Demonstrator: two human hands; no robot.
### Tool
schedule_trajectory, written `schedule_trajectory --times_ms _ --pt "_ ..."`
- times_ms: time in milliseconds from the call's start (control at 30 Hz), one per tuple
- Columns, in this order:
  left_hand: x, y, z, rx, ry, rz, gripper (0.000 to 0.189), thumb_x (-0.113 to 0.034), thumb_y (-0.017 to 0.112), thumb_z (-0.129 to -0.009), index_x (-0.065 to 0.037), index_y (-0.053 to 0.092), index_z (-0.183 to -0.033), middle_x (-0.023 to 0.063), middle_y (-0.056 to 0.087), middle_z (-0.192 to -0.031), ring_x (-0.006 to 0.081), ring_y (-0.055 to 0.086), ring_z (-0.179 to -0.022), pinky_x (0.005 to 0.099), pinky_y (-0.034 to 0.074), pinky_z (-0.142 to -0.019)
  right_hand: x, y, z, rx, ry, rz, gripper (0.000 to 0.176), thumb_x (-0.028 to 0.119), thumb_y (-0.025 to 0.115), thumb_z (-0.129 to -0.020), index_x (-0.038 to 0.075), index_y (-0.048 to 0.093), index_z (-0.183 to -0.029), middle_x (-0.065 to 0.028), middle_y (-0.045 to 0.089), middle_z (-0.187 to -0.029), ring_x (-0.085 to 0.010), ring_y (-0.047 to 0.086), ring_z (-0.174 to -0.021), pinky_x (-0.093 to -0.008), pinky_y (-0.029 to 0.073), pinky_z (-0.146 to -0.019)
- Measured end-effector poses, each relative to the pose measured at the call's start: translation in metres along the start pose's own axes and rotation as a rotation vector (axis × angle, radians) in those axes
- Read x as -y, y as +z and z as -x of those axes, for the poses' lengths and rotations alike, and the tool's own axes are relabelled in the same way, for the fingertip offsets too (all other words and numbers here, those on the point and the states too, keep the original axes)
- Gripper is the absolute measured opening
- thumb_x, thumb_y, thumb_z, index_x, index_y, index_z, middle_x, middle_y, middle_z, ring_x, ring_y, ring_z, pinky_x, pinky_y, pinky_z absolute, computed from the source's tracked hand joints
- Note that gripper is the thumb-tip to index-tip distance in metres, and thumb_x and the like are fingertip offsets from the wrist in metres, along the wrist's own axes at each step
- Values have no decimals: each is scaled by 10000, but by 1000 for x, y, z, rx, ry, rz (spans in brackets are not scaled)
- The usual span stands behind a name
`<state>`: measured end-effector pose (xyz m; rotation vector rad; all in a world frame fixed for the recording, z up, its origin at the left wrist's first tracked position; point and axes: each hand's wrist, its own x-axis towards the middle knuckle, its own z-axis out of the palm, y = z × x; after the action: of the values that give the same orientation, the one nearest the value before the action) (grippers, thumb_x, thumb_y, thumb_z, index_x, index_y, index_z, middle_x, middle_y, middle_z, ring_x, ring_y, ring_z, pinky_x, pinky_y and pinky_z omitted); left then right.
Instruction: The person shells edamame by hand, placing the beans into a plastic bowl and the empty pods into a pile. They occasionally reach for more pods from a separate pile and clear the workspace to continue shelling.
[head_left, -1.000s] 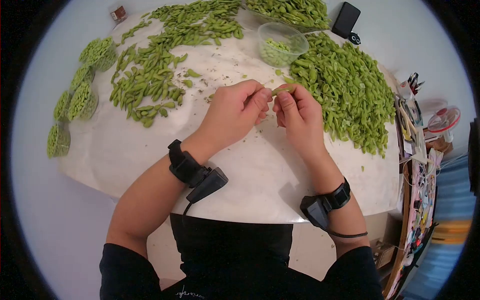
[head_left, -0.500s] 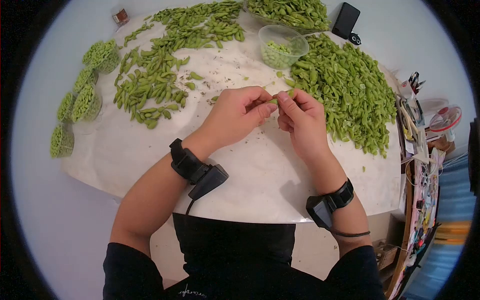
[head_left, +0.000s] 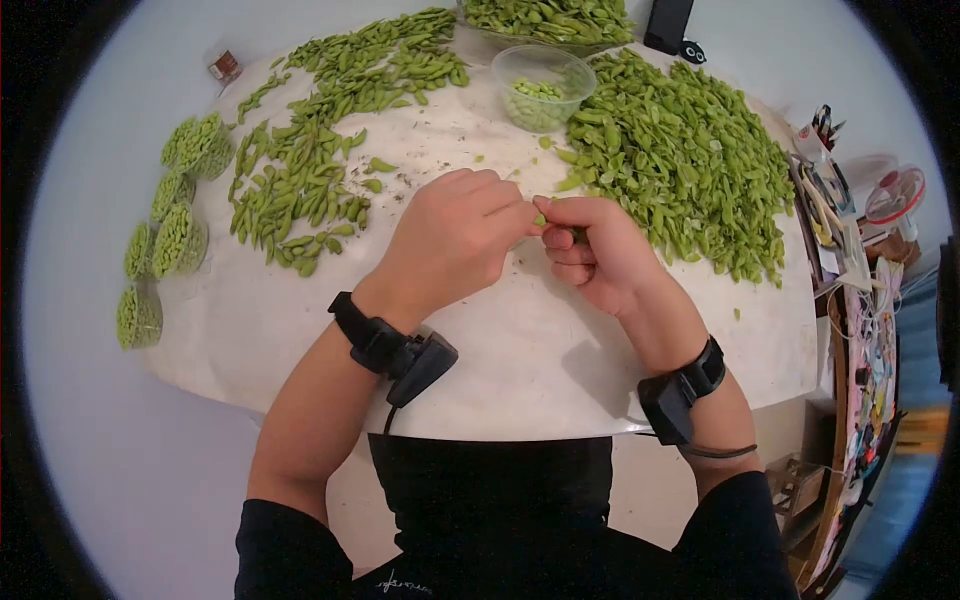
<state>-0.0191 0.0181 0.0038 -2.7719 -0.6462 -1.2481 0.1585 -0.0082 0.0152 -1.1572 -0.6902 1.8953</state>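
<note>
Over the middle of the table, my left hand (head_left: 450, 240) and my right hand (head_left: 612, 250) meet at the fingertips. Both are closed in a pinch around a small green soybean pod (head_left: 541, 219), mostly hidden by the fingers. Just beyond the hands stands a clear plastic bowl (head_left: 543, 88) with shelled beans in its bottom. A large heap of opened pods (head_left: 680, 165) lies to the right of my right hand. Whole pods (head_left: 310, 185) are spread out left of and beyond my left hand.
Several clear tubs full of shelled beans (head_left: 180, 238) line the left edge. A bowl of pods (head_left: 550, 22) stands at the back, with a black phone (head_left: 668, 24) beside it. A small box (head_left: 224, 67) sits back left; a cluttered shelf (head_left: 850, 290) is at the right.
My left hand has turned over so its back faces up, and my right hand has rotated with its fingers curled. The pod is still between the fingertips. The view has shifted slightly.
</note>
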Motion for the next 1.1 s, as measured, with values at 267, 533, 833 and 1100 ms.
schedule_trajectory --times_ms 267,533,833,1100 --pt "1 5 -1 -123 -165 124 131 -60 712 -695 -54 633 -799 76 601 -760 258 577 -704 354 477 -606 -9 4 -4 62 -138 -222 235 197 576 -920 107 496 -719 70 383 -574 -26 247 -439 -205 165 -388" --pt "-5 0 -4 -101 -181 -33 123 -107 734 -713 -45 646 -772 59 597 -723 256 575 -680 342 471 -576 -19 8 -1 -30 -371 -6 271 210 578 -933 108 473 -706 64 380 -577 -41 253 -455 -215 196 -417" --pt "-12 6 2 -62 -852 637 150 -138 655 -863 11 661 -850 37 616 -685 114 556 -583 253 455 -541 -29 4 -11 -102 -664 312 273 206 581 -932 58 506 -716 54 424 -584 -37 325 -488 -224 254 -435" --pt "-4 14 6 7 -881 892 243 -222 570 -943 19 594 -923 31 592 -665 88 548 -561 227 455 -531 -28 0 -16 -215 -738 407 132 153 625 -866 25 614 -838 17 473 -604 -60 425 -545 -251 355 -499"
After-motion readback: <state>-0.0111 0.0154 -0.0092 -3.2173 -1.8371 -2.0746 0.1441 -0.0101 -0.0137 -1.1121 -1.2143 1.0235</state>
